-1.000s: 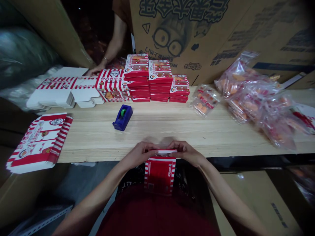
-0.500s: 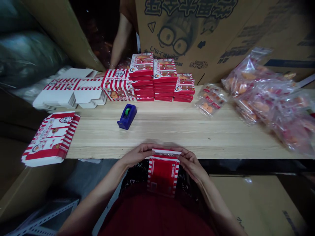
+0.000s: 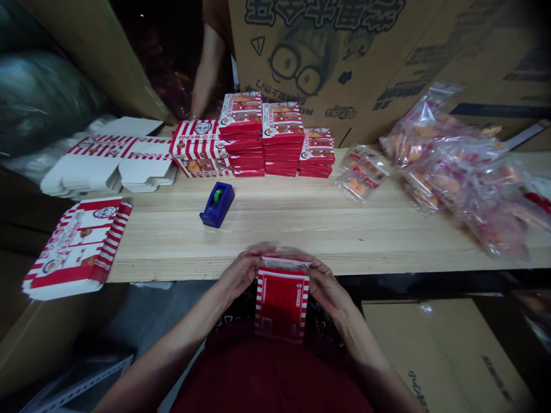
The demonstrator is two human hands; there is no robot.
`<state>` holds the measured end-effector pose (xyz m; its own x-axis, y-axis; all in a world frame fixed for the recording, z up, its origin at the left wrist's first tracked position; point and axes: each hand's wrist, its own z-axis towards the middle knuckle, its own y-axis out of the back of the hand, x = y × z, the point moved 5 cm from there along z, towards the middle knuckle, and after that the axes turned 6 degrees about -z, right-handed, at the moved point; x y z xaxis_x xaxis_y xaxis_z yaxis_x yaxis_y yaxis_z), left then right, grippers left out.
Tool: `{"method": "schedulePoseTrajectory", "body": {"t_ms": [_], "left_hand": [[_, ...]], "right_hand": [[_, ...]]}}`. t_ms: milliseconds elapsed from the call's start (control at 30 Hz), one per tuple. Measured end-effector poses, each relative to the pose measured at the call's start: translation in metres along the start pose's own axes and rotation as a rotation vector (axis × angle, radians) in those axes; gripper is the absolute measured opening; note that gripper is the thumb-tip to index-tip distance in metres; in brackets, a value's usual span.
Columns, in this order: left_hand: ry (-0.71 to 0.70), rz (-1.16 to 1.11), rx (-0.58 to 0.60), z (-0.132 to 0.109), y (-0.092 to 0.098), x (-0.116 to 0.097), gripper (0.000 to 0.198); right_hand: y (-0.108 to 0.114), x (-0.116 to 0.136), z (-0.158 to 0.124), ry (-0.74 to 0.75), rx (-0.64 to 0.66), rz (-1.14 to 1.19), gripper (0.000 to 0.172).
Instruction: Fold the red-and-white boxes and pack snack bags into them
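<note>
My left hand (image 3: pixel 243 273) and my right hand (image 3: pixel 326 288) hold a red-and-white striped cardboard box (image 3: pixel 282 305) from either side at its top end. The box stands just past the near table edge, in front of my body, with its solid red panel facing me. My fingers curl over the white top edge, and a thin clear film seems to lie there, though it is blurred. The lower part of the box hangs below the table edge.
Stacks of printed red boxes (image 3: pixel 258 137) stand along the far side of the wooden table (image 3: pixel 365 241). A blue tape dispenser (image 3: pixel 217 205) sits left of centre, with flat box blanks (image 3: pixel 75 249) at left. Bags of orange food (image 3: pixel 456 172) lie at right. A co-worker's arm (image 3: pixel 206 69) shows behind the stacks.
My hands have curled further around the box's top edge. The co-worker's hand has drawn back behind the stacks. The whole view has shifted slightly with my head.
</note>
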<state>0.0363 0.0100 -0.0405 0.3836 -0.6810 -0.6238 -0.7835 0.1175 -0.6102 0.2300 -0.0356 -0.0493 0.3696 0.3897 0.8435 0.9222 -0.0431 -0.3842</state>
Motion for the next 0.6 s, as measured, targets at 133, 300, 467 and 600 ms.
{"method": "schedulePoseTrajectory", "body": {"t_ms": [133,300,467,600], "left_hand": [[0.003,0.051,0.072,-0.003,-0.002,-0.006,0.040],[-0.031,0.081,0.142,-0.006,-0.001,-0.005,0.038],[-0.031,0.204,0.222,-0.009,0.001,-0.009,0.038],[-0.045,0.342,0.328,-0.016,-0.006,-0.023,0.034]], "right_hand": [[0.003,0.006,-0.001,0.010,0.079,-0.027,0.038],[0.004,0.007,-0.003,-0.008,0.139,-0.071,0.046],[0.004,0.008,-0.006,0.005,0.157,-0.070,0.040],[0.009,0.015,-0.011,0.005,0.174,-0.125,0.031]]}}
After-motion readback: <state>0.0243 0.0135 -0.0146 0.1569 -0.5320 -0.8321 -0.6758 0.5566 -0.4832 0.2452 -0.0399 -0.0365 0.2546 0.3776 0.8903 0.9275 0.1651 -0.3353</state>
